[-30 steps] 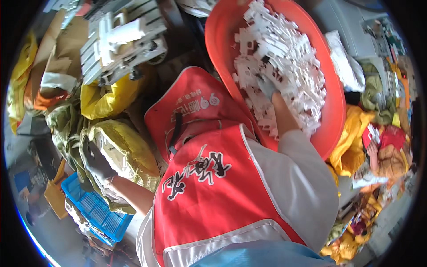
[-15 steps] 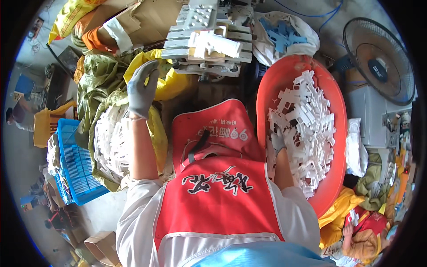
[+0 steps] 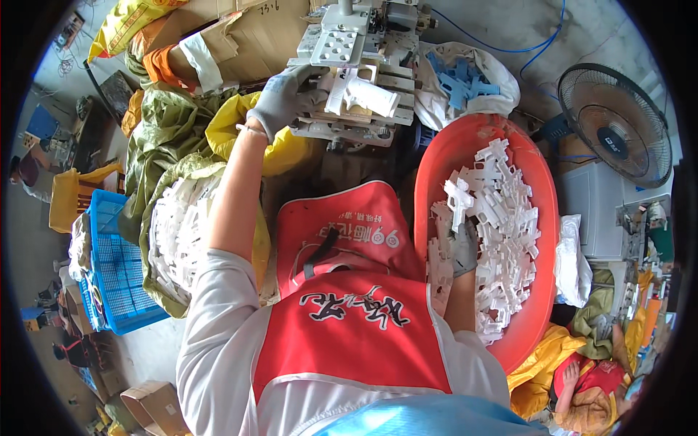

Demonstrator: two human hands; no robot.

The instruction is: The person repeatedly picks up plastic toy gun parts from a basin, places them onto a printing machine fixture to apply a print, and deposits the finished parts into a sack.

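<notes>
**A:** What lies at the far left, around nine o'clock?

**B:** A blue plastic crate on the floor. Just right of it, an open green sack holds a heap of white plastic parts, so a fair share of pieces looks already gathered there.

**A:** And the left hand?

**B:** The left hand, in a grey glove, reaches up toward eleven o'clock. Its grip is closed on the left edge of a white moulded part that lies on a grey metal fixture at twelve o'clock. I judge this piece to be in the middle of being set on or lifted off; which of the two cannot be told.

**A:** What is in the middle?

**B:** The person's red apron fills the centre down to six o'clock.

**A:** And the right hand?

**B:** The right hand, also gloved, is at about three o'clock inside a large orange tub. Its grip holds one white pistol-shaped piece upright, above the pile of white pieces. The tub is well filled, so much work seems left.

**A:** Anything further right?

**B:** A white bag of blue parts at one o'clock, and a standing fan at two o'clock
</notes>
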